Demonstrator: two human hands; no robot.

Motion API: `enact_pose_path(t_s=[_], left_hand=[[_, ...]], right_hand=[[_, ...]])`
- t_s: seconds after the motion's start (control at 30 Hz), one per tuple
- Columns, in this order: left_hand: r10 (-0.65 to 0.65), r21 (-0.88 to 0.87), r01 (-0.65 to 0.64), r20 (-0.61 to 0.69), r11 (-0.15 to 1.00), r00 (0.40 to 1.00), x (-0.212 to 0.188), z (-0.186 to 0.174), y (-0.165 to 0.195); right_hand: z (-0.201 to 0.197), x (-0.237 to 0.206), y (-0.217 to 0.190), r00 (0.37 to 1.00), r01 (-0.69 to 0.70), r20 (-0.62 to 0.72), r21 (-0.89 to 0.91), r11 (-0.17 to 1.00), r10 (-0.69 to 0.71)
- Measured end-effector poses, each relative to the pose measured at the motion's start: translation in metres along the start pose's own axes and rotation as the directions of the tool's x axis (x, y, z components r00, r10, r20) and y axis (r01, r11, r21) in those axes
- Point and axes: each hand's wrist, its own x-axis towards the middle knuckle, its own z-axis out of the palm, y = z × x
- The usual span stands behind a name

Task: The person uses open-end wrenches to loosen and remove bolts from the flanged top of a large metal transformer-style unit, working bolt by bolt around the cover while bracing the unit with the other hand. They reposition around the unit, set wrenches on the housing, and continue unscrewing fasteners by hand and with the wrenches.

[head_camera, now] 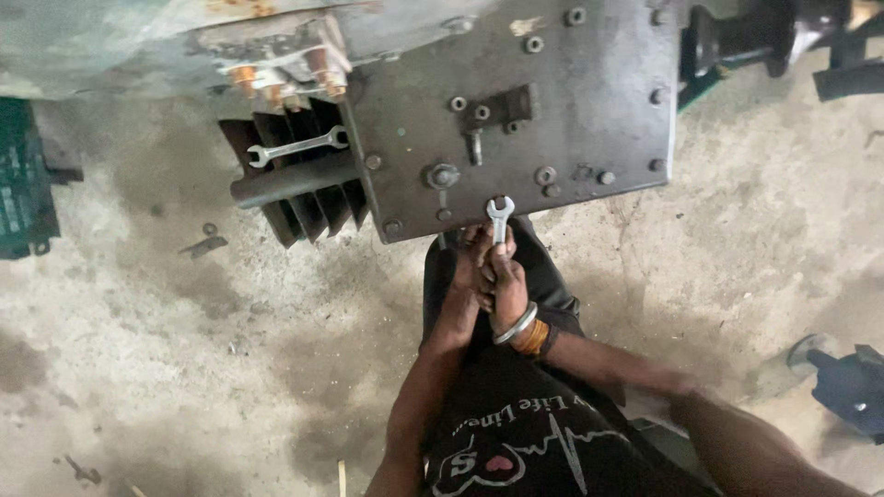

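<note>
Clearly, the biggest thing in view is the grey machine housing [552, 101], a flat steel plate with many bolts, which stands on the stained concrete floor [184, 368]. At its left side are dark cooling fins [304, 207], and a second spanner [296, 147] lies on top of them, apart from the hands. Below the plate edge, the right hand [506, 287] is closed around the handle of an open-ended spanner [500, 217], whose jaw end points up and just touches the lower edge of the plate. The left hand [470, 276] is pressed against the right one; its fingers seem wrapped on the same handle, but I cannot tell this for sure. To do this well, I think the spanner must sit fully on the bolt flats, and the pull must be steady with both hands.
</note>
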Motion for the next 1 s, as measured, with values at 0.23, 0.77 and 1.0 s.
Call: enact_pose_path(t_s=[0.23, 0.77, 1.0], left_hand=[[0.052, 0.334, -0.090, 0.122, 0.938, 0.991, -0.030, 0.016, 0.035], [-0.003, 0.419, -0.060, 0.148, 0.906, 0.989, -0.002, 0.058, 0.003], [-0.080, 0.412, 0.032, 0.101, 0.911, 0.992, -0.004, 0.064, 0.004]], right_hand=[[-0.014, -0.064, -0.080, 0.994, 0.065, 0.085, 0.057, 0.996, -0.070], [-0.168, -0.031, -0.381, 0.066, 0.807, -0.225, 0.584, -0.081, -0.972], [-0.139, -0.086, -0.372, 0.137, 0.808, -0.073, 0.586, 0.069, -0.988]])
